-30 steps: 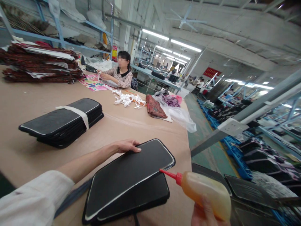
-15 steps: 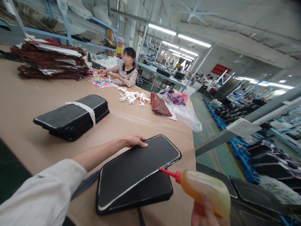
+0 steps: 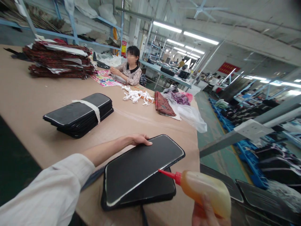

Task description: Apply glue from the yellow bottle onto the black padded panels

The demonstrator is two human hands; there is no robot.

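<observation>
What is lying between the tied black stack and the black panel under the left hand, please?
The left forearm crosses there, above bare brown tabletop; no loose item shows between stack and panel in the head view.

Bright tube lights (image 3: 201,38) run beneath the pale ceiling (image 3: 235,29), blue shelving (image 3: 94,43) lines the wall, and the floor (image 3: 215,139) past the brown tabletop (image 3: 68,89) is green.

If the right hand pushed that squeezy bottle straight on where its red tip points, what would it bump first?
Probably the near edge of the black panel; the tip looks almost there, though touching is unclear.
</observation>
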